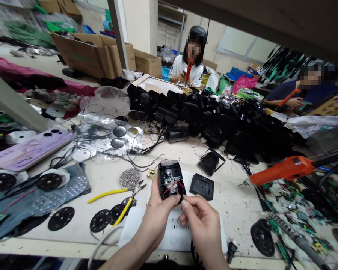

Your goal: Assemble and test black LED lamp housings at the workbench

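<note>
My left hand [161, 202] is closed round a small black plastic housing [169, 173], tilted with its open side towards me. Thin red and blue wires [174, 186] show inside it. At the housing's lower right corner, my right hand [202, 221] is closed in a pinch; what lies between its fingertips is hidden. Both hands are above a white power strip [173, 240]. A black square cover [202, 186] lies just right of the housing. To the left are yellow-handled cutters [125, 210], jaws apart, and a round dish of small metal screws [129, 177].
An orange electric screwdriver [283, 170] hangs at the right above loose circuit boards. Black housings [214, 120] are heaped at the back. A phone [30, 148] and black discs [61, 218] lie left. Two people [195, 71] work across the table.
</note>
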A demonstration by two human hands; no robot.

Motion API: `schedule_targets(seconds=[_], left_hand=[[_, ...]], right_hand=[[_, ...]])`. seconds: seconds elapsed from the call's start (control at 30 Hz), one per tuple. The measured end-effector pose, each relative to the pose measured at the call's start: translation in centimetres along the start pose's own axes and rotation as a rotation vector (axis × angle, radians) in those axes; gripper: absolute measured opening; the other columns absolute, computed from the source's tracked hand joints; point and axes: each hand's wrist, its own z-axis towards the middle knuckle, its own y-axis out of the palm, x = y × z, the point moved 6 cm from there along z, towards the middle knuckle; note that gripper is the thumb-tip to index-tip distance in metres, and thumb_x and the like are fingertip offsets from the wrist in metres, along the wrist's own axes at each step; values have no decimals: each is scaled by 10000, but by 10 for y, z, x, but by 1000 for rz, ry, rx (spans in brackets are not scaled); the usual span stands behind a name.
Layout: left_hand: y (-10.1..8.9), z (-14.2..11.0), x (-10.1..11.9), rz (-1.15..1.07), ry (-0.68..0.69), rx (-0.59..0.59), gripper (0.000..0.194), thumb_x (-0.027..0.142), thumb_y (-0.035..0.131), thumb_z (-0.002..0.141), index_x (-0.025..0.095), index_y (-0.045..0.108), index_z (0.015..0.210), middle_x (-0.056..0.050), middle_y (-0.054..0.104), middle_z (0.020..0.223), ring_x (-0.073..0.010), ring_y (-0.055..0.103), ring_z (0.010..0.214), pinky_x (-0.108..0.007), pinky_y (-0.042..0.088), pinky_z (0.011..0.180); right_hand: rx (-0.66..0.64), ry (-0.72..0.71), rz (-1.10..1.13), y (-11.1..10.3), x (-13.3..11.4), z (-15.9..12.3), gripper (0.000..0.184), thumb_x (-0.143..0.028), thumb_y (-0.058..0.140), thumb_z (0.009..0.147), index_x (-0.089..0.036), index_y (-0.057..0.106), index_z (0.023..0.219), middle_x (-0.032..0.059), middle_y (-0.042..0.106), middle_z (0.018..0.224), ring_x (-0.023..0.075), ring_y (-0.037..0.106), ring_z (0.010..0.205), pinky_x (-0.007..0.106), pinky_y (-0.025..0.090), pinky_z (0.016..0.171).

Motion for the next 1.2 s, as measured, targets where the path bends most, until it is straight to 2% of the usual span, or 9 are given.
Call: schedule_targets(seconds=[0.17,0.27,0.37,0.53,0.67,0.77,0.87,1.03,1.2], left_hand=[[2,3,4,-78,-151,-25,794,65,638,565,241,419,1307,-27,677,865,-173,609,741,-332,554,686],[-2,6,2,-73,-202,-4,725,35,625,558,218,463,1241,-12,676,773,-154,608,694,-302,556,656],[-3,9,0,-87,-234,-12,623,25,635,561,191,504,1148,5,663,701,-151,617,666,-319,568,673],[-3,9,-1,-69,-289,-46,499,34,662,557,160,551,1026,-12,665,695,-178,626,695,-384,580,701],[-1,8,3,-28,-254,-116,626,53,723,553,185,563,1143,-35,701,822,-178,644,757,-310,559,695],[0,5,2,-22,-254,-122,784,68,766,541,199,505,1269,-37,713,830,-166,652,730,-302,549,732],[1,0,-1,-10,-261,-98,870,58,785,513,174,455,1310,-77,728,898,-219,686,789,-363,551,801],[-1,-4,-6,-2,-269,-77,822,60,778,520,168,463,1270,-79,725,894,-236,693,801,-385,557,809],[-1,-6,-13,40,-314,-110,732,117,808,527,164,513,1196,-61,695,859,-216,668,761,-393,565,775]], right_hand=[[-56,-531,-589,7,-20,-13,263,-170,422,934,-141,674,866,39,533,679,153,569,586,255,468,515],[-79,-638,-746,13,-23,-19,311,-102,353,935,-112,649,1029,56,547,728,167,566,627,264,473,546],[-129,-528,-681,9,-23,-15,305,-137,374,939,-131,642,1084,66,573,803,166,602,712,269,505,632],[-168,-157,-457,-7,-10,-4,192,-248,539,855,-188,655,996,11,599,719,145,597,656,252,496,613],[-151,7,-303,-7,-2,-3,208,-262,597,783,-187,627,974,-11,619,667,136,586,608,250,486,597],[-144,33,-251,-3,-3,-4,176,-273,624,759,-188,628,913,-6,627,665,138,585,608,253,476,588],[-138,53,-218,-2,-3,-5,149,-283,637,751,-187,604,860,-1,628,670,141,584,613,258,476,592],[-202,79,-188,-10,0,0,177,-354,643,785,-184,615,824,18,640,685,148,578,622,264,467,585],[-16,-79,-303,-37,-11,22,191,-365,574,858,-199,667,860,35,652,774,162,610,686,280,488,641]])
